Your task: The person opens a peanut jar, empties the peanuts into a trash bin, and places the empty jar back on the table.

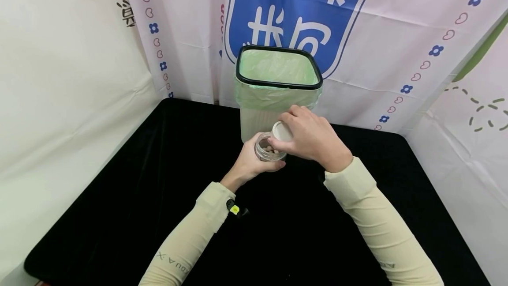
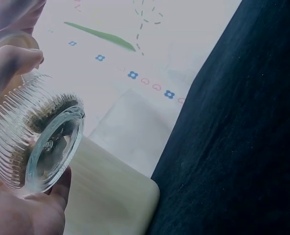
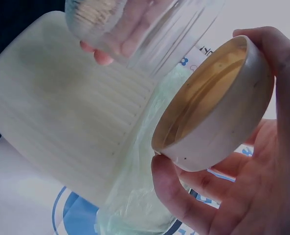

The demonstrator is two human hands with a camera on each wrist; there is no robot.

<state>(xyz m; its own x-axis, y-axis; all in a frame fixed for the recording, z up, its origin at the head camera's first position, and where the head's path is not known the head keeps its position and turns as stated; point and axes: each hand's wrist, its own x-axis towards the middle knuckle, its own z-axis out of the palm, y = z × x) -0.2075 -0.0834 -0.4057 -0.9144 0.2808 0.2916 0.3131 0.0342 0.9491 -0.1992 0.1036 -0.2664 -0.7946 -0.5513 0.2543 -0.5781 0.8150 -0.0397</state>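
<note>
A clear ribbed glass jar (image 1: 270,150) with small pale brownish pieces at its bottom is gripped by my left hand (image 1: 250,160), its mouth uncovered and facing up toward my head. In the left wrist view the jar's thick glass base (image 2: 56,149) shows, with fingers wrapped around the side. Just above and to the right of the jar's mouth, my right hand (image 1: 311,136) holds a round white lid (image 1: 282,131) by its edge. The right wrist view shows the lid's tan inner side (image 3: 208,93) tilted toward the jar, apart from the rim.
Behind the hands stands a pale waste bin (image 1: 254,122) with a black rim (image 1: 278,85) and a green plastic liner (image 1: 274,66). A black cloth-covered table (image 1: 139,189) lies under the arms. Printed white curtains (image 1: 190,56) hang around its back and sides.
</note>
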